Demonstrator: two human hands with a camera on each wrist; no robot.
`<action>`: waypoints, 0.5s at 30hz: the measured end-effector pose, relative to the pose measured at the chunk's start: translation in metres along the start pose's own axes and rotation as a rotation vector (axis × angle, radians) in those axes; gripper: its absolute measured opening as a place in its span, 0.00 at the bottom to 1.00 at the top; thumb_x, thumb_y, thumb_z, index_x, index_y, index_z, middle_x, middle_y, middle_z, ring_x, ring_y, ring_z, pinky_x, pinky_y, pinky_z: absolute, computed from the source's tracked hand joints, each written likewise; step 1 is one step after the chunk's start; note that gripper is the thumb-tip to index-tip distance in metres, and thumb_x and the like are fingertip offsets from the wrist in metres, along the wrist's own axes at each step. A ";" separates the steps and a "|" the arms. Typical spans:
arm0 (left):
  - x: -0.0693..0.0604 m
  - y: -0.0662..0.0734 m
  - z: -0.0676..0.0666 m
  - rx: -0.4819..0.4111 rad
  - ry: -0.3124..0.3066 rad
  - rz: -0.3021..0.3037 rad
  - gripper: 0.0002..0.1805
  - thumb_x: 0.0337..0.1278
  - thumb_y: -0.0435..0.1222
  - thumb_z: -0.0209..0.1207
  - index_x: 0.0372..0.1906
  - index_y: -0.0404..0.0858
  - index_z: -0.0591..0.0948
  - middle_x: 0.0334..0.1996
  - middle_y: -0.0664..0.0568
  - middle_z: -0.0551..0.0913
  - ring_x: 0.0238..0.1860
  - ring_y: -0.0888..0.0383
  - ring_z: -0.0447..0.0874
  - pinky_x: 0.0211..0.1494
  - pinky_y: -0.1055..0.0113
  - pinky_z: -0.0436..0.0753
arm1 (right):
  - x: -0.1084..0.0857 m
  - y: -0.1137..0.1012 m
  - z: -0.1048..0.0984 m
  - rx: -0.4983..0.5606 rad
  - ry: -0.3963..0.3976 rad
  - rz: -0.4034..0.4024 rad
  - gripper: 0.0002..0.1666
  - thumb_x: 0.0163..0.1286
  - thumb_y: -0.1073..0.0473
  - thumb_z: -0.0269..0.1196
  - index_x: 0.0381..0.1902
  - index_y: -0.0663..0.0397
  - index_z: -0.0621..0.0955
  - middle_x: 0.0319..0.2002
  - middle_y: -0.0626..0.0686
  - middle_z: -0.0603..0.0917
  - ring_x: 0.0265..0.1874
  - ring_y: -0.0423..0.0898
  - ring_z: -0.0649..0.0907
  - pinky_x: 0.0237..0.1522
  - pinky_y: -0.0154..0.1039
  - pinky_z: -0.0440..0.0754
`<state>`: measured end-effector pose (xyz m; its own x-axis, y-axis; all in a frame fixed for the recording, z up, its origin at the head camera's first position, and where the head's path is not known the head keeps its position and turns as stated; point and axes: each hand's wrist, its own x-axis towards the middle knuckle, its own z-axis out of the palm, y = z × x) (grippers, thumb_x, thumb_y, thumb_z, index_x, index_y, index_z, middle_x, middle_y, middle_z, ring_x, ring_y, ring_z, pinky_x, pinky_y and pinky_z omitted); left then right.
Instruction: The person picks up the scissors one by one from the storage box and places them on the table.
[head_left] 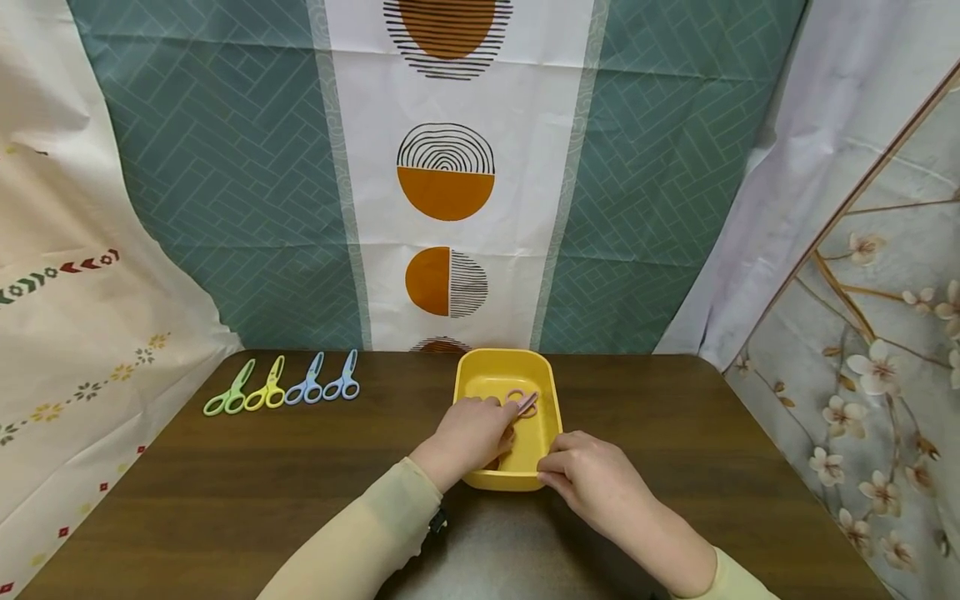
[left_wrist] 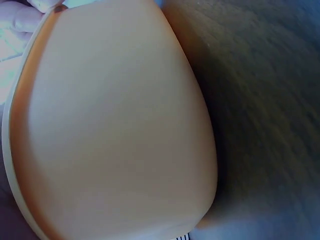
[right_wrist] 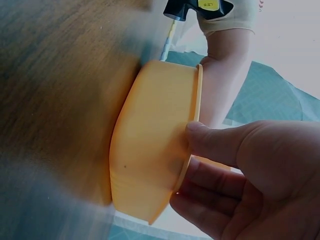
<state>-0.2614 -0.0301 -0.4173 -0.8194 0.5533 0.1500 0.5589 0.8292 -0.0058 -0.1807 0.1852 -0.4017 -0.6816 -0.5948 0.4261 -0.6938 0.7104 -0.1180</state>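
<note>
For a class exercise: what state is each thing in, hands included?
Yellow tray: upright, uncovered
Pink scissors: inside tray, blades unclear
Green scissors: apparently closed
Yellow scissors: apparently closed
Left blue scissors: apparently closed
Right blue scissors: apparently closed
Left hand: inside tray, grip unclear
Right hand: pinching tray rim

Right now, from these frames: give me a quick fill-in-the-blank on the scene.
The right hand grips the rim of a bin whose colour in the head view is ____.
On the table, ____ pairs of scissors lie in a row.
In the head view, the row's green pair lies at its ____ end.
The scissors that show in the bin are ____.

Missing words: yellow; four; left; pink.
</note>
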 end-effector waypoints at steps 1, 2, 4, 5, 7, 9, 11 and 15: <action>0.000 0.000 0.000 -0.001 0.003 -0.002 0.19 0.75 0.47 0.70 0.62 0.45 0.85 0.36 0.51 0.85 0.34 0.50 0.85 0.44 0.54 0.86 | 0.000 0.000 0.000 -0.001 0.003 -0.003 0.07 0.63 0.62 0.83 0.36 0.47 0.95 0.36 0.41 0.87 0.39 0.42 0.86 0.42 0.42 0.89; 0.000 0.000 0.000 0.001 0.008 -0.001 0.19 0.75 0.47 0.70 0.62 0.45 0.84 0.36 0.51 0.85 0.34 0.50 0.85 0.44 0.54 0.86 | 0.000 0.000 0.000 -0.003 0.007 -0.005 0.07 0.62 0.62 0.83 0.36 0.47 0.95 0.36 0.42 0.88 0.39 0.42 0.86 0.42 0.42 0.89; 0.000 0.000 0.000 0.004 0.021 0.000 0.19 0.75 0.47 0.70 0.62 0.45 0.84 0.35 0.51 0.85 0.34 0.50 0.85 0.43 0.54 0.85 | 0.001 0.000 0.000 -0.006 0.012 -0.006 0.07 0.62 0.62 0.84 0.36 0.47 0.95 0.36 0.42 0.88 0.39 0.42 0.86 0.42 0.42 0.89; 0.000 -0.001 0.000 0.005 0.028 0.001 0.19 0.75 0.47 0.70 0.62 0.45 0.83 0.34 0.51 0.85 0.33 0.50 0.84 0.42 0.54 0.85 | 0.001 0.000 -0.001 -0.006 0.013 -0.006 0.07 0.62 0.62 0.84 0.36 0.47 0.95 0.36 0.42 0.88 0.39 0.42 0.86 0.42 0.42 0.89; -0.001 -0.001 -0.001 0.011 0.040 0.006 0.19 0.75 0.47 0.70 0.62 0.45 0.83 0.34 0.51 0.84 0.32 0.50 0.84 0.40 0.54 0.85 | 0.001 0.000 -0.001 -0.005 0.009 0.000 0.07 0.62 0.62 0.84 0.36 0.47 0.95 0.36 0.42 0.88 0.40 0.42 0.86 0.43 0.42 0.89; -0.001 0.000 -0.001 0.010 0.044 0.010 0.20 0.75 0.47 0.70 0.63 0.44 0.82 0.33 0.51 0.84 0.32 0.50 0.83 0.40 0.54 0.85 | 0.001 -0.001 -0.001 -0.004 0.004 0.003 0.07 0.62 0.62 0.83 0.37 0.47 0.95 0.36 0.42 0.88 0.40 0.42 0.86 0.43 0.42 0.89; -0.002 0.000 -0.001 0.010 0.043 0.014 0.20 0.75 0.47 0.70 0.62 0.44 0.82 0.33 0.51 0.84 0.31 0.50 0.83 0.39 0.54 0.85 | 0.001 -0.001 -0.001 -0.002 -0.001 0.005 0.07 0.62 0.62 0.83 0.37 0.47 0.95 0.36 0.42 0.88 0.40 0.42 0.86 0.43 0.42 0.89; -0.002 0.000 -0.002 0.008 0.034 0.013 0.20 0.74 0.48 0.71 0.62 0.45 0.82 0.33 0.51 0.84 0.32 0.50 0.83 0.39 0.54 0.84 | 0.000 -0.001 0.000 -0.006 -0.003 0.006 0.07 0.62 0.62 0.83 0.37 0.47 0.95 0.36 0.42 0.88 0.40 0.42 0.86 0.43 0.42 0.89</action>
<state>-0.2590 -0.0313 -0.4152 -0.8074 0.5609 0.1833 0.5681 0.8228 -0.0156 -0.1801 0.1845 -0.4014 -0.6864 -0.5917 0.4228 -0.6883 0.7162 -0.1153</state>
